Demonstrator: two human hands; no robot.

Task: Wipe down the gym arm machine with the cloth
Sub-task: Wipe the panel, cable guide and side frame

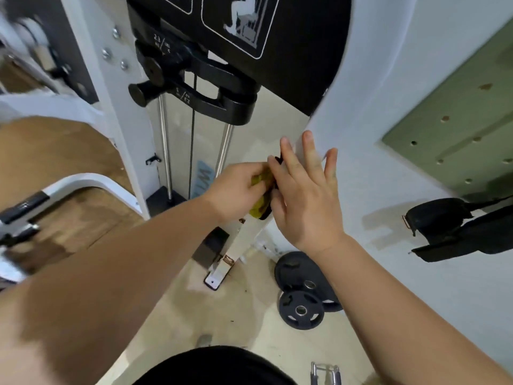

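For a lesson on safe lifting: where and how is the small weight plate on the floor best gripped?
Probably from above, hooking into a rim slot of the small weight plate: it lies face-up, resting partly on the larger plate.

White wall [388, 79], weight plates [301, 311]

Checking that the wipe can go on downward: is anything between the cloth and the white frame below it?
Nothing visible does. The left hand grips the cloth at the white frame, which is bare below it; the right hand lies open alongside.
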